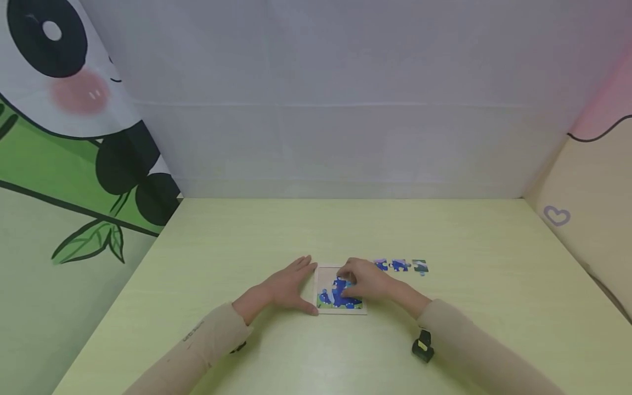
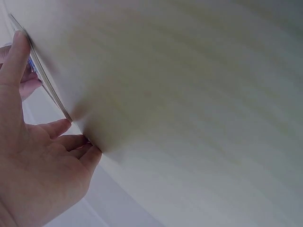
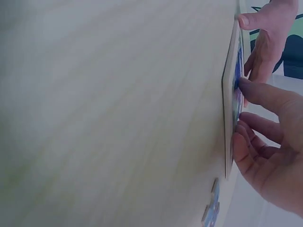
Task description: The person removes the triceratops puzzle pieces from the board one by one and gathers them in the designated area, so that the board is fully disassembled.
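A small jigsaw puzzle board (image 1: 340, 312) with a pale frame lies on the table, partly filled with blue dinosaur pieces. My left hand (image 1: 291, 285) rests along its left side, fingers extended, thumb at the near corner and fingertips by the far corner. Over the board's right part is my right hand (image 1: 367, 280), thumb and curled fingers down on a blue puzzle piece (image 1: 339, 284) between them. In the right wrist view, the right thumb and fingertips meet the face of the board (image 3: 229, 104). The hand covers part of the picture.
Just beyond and right of the board, loose puzzle pieces (image 1: 399, 265) lie in a row on the pale table (image 1: 469, 230). A plain grey wall (image 1: 336, 142) stands behind the table. A dark wrist device (image 1: 423, 346) sits under the right sleeve.
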### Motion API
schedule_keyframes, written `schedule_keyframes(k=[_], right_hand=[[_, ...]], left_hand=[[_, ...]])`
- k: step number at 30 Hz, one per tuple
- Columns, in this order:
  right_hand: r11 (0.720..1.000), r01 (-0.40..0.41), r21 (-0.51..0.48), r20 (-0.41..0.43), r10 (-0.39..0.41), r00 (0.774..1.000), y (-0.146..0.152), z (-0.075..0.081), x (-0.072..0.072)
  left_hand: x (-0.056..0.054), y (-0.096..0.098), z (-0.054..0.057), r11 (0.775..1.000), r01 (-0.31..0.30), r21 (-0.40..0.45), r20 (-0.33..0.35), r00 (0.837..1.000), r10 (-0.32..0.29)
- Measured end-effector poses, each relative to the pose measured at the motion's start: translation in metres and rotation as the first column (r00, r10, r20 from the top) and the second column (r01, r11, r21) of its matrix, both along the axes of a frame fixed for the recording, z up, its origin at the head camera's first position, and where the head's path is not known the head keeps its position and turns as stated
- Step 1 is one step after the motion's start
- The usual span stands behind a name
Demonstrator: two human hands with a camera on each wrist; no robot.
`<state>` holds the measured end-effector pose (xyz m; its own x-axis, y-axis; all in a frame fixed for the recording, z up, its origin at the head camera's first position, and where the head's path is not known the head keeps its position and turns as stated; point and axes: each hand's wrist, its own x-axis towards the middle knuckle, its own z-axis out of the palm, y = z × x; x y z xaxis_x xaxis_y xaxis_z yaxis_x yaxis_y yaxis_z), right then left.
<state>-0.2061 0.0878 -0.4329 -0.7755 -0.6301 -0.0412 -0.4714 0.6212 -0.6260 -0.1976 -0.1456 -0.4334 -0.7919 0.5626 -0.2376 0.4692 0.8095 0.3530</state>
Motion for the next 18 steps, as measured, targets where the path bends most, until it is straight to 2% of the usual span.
schedule_keyframes(k=[8, 18], right_hand=[[0.998, 0.057, 0.025, 0.06, -0.059, 0.996, -0.0062, -0.0007, -0.0051], [0.996, 0.086, -0.021, 0.085, -0.084, 0.993, -0.0095, 0.0004, -0.0043]], left_hand=[[0.0001, 0.0, 0.0006, 1.0, -0.002, 0.003, 0.001, 1.0, 0.002], [0.0008, 0.0009, 0.0021, 1.0, -0.001, 0.012, 0.004, 1.0, 0.001]])
